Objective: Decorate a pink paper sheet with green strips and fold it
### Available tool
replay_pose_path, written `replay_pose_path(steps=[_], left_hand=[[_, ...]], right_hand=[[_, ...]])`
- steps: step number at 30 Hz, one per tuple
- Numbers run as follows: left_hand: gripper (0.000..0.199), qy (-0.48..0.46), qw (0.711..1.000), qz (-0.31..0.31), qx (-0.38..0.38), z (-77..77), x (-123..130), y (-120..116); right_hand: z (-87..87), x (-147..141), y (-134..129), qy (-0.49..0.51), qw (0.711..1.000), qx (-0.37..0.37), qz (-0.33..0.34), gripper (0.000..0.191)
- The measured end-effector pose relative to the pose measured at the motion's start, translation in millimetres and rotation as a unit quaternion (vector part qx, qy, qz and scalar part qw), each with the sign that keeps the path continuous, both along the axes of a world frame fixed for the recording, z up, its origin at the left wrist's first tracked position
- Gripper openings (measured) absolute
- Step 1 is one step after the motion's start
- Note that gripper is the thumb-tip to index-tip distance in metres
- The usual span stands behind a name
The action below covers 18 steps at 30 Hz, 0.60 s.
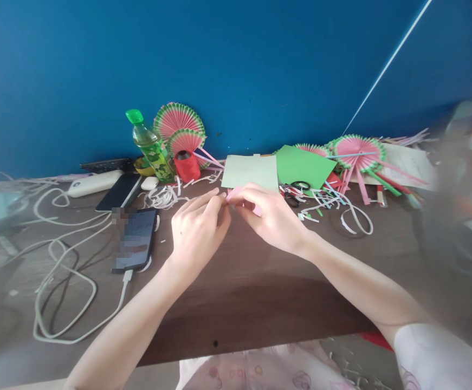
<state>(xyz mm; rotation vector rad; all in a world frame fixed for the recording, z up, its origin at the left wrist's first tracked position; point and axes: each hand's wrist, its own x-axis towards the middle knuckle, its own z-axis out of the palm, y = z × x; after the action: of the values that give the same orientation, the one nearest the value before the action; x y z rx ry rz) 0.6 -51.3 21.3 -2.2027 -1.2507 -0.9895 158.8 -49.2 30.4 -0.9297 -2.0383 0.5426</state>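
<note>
Both my hands meet over the middle of the dark brown table. Fingers of my left hand (199, 221) are closed on the left end of a piece of pink paper (236, 192). My right hand (269, 216) pinches the same paper from the other side, covering much of it. Just behind my fingers lies a pale green sheet (249, 172). Beside that sheet is a brighter green sheet (303, 167), with black-handled scissors (299, 186) at its front edge.
Pleated pink-and-green paper fans (179, 122) stand against the blue wall, near a green-capped bottle (150, 146) and a red roll (187, 167). More fans (360, 151) and paper strips lie at right. A phone (138, 238) with a white cable (93, 292) lies at left.
</note>
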Motion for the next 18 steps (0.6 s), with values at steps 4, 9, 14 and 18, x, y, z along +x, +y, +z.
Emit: replay_pose_path(steps=[4, 9, 14, 18], left_hand=[[0.014, -0.017, 0.999, -0.002, -0.031, 2.6, -1.5, -0.4], [0.013, -0.033, 0.998, -0.014, -0.059, 7.1, -2.5, -2.2], [0.016, -0.013, 0.999, -0.035, -0.034, 7.2, -3.2, -1.7], [0.018, 0.002, 0.999, -0.023, -0.039, 6.1, -2.2, -2.2]], right_hand=[[3.0, 2.1, 0.2, 0.002, 1.000, -0.020, 0.002, 0.017], [3.5, 5.5, 0.7, 0.022, 0.999, -0.045, 0.011, 0.018], [3.8, 4.5, -0.3, 0.017, 0.999, -0.045, 0.009, 0.018], [3.9, 2.5, -1.2, 0.007, 1.000, -0.029, 0.006, 0.019]])
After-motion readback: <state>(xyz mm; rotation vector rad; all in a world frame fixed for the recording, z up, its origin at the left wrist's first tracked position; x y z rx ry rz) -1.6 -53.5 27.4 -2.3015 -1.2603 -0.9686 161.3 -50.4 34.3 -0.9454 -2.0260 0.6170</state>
